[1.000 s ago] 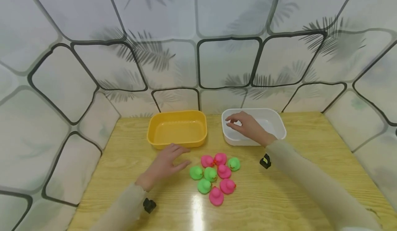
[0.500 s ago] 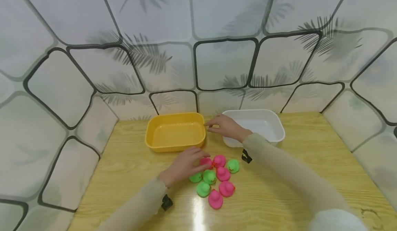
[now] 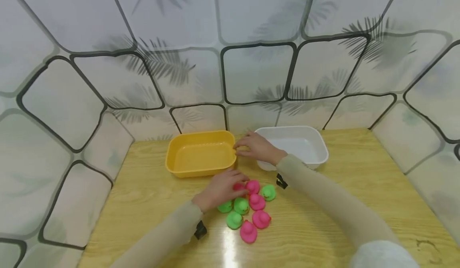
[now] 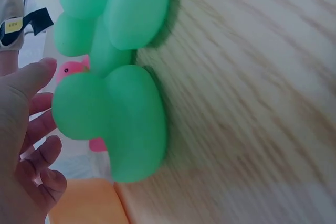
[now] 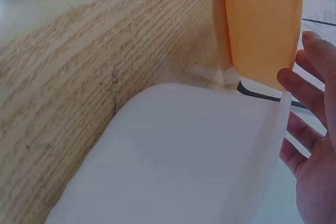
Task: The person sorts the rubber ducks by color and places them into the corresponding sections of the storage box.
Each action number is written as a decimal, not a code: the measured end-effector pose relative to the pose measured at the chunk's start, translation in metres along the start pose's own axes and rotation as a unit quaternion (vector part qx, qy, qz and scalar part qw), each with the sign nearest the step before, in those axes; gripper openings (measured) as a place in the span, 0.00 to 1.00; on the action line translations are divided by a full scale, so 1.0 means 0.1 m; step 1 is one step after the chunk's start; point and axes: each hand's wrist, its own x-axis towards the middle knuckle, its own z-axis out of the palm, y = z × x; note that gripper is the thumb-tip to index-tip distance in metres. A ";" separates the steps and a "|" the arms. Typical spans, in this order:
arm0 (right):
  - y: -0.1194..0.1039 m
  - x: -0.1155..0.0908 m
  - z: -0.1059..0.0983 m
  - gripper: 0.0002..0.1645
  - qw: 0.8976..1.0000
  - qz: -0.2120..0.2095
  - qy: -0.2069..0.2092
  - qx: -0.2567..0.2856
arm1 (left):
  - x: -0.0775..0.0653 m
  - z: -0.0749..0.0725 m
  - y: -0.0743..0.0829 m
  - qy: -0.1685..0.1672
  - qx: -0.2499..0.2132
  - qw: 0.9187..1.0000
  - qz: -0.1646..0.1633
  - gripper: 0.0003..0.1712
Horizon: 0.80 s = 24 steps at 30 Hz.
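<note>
My left hand (image 3: 222, 187) hovers over the upper left of a loose cluster of rubber ducks, its fingers spread about a pink duck (image 3: 238, 186) that they partly cover. In the left wrist view the thumb and fingers are apart, with a green duck (image 4: 134, 124) close by and a pink duck (image 4: 68, 70) behind. My right hand (image 3: 260, 147) reaches across the white tray's left side, fingertips right at the right rim of the yellow tray (image 3: 199, 158). The right wrist view shows its fingers (image 5: 302, 90) relaxed, between that tray and the white tray (image 5: 168, 150).
Several more pink ducks (image 3: 248, 232) and green ducks (image 3: 234, 220) lie close together on the wooden table (image 3: 309, 236). Both trays stand near the back, in front of a patterned fabric wall (image 3: 258, 76). A dark mark (image 3: 427, 245) shows on the table at the right.
My right hand has moved left from over the white tray to the yellow tray's right rim. My left hand has moved right, from beside the ducks to over the upper left pink one.
</note>
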 end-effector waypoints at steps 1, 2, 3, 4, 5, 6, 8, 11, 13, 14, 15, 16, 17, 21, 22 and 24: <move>0.00 0.00 0.00 0.16 1.000 0.002 -0.001 -0.002 | 0.02 0.00 0.01 -0.003 0.000 1.000 -0.002 0.19; 0.01 -0.01 0.00 0.16 1.000 0.005 -0.001 -0.002 | 0.04 0.00 0.02 -0.006 0.000 1.000 -0.004 0.20; 0.01 -0.01 -0.01 0.16 1.000 0.008 -0.002 -0.002 | 0.05 0.00 0.03 -0.009 0.002 1.000 -0.003 0.19; 0.01 -0.01 -0.01 0.16 1.000 0.010 -0.002 -0.002 | 0.07 0.00 0.03 -0.011 0.003 1.000 -0.003 0.19; 0.01 -0.02 -0.01 0.16 1.000 0.011 -0.002 -0.001 | 0.08 0.00 0.04 -0.014 0.004 1.000 -0.006 0.19; 0.01 -0.02 0.00 0.16 1.000 0.012 -0.002 0.000 | 0.09 0.00 0.04 -0.017 0.005 1.000 -0.008 0.19; 0.01 -0.02 0.01 0.15 1.000 0.014 0.000 0.000 | 0.09 0.00 0.05 -0.020 0.009 1.000 -0.012 0.18; 0.01 -0.01 0.02 0.17 1.000 0.016 0.003 -0.008 | 0.11 0.02 0.06 -0.029 0.018 0.999 -0.021 0.19; 0.01 0.00 0.04 0.20 1.000 0.023 0.001 -0.017 | 0.12 0.03 0.05 -0.034 0.025 0.999 -0.025 0.19; 0.01 0.00 0.04 0.22 0.999 0.029 0.000 -0.021 | 0.13 0.03 0.05 -0.037 0.027 0.999 -0.026 0.18; 0.00 0.00 0.03 0.24 0.999 0.036 -0.003 -0.024 | 0.13 0.04 0.05 -0.038 0.030 0.998 -0.026 0.18; 0.00 0.00 0.03 0.26 0.999 0.045 -0.007 -0.026 | 0.13 0.04 0.05 -0.040 0.032 0.998 -0.027 0.18; -0.01 -0.01 0.02 0.28 0.998 0.052 -0.010 -0.028 | 0.14 0.05 0.05 -0.040 0.034 0.998 -0.027 0.18; -0.03 -0.02 -0.01 0.32 0.997 0.076 -0.019 -0.024 | 0.15 0.05 0.06 -0.043 0.046 0.998 -0.032 0.18; -0.03 -0.03 -0.01 0.33 0.996 0.079 -0.021 -0.023 | 0.15 0.05 0.07 -0.043 0.047 0.997 -0.034 0.18; -0.04 -0.03 -0.03 0.34 0.996 0.080 -0.022 -0.023 | 0.15 0.05 0.07 -0.041 0.048 0.997 -0.037 0.18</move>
